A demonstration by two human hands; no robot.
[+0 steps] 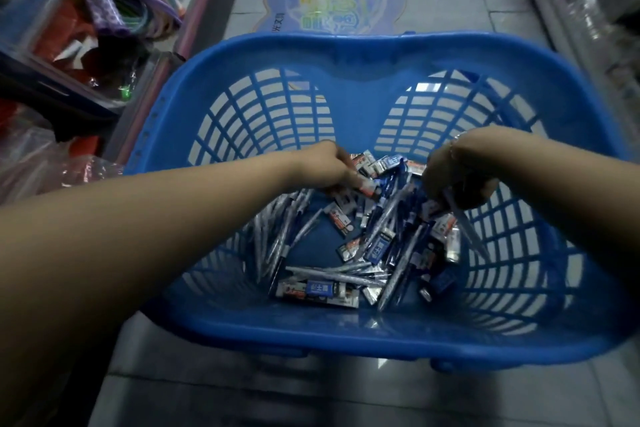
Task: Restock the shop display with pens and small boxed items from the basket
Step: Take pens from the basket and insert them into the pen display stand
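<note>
Head view: blue slatted basket [363, 55] holds pale pens [332, 274] and small boxes [379, 246]; left hand [329, 166] grips boxes, right hand [457, 173] grips pens.

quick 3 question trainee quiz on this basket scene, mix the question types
1. True or false: both hands are inside the blue plastic slatted basket.
2. What does the right hand grip? A) pens B) a purple tube C) nothing
3. Fill in: the basket stands on the grey tiled ____.

Key: 1 true, the left hand reaches the small boxed items too. 2 A, several pale wrapped pens. 3 floor.
</note>
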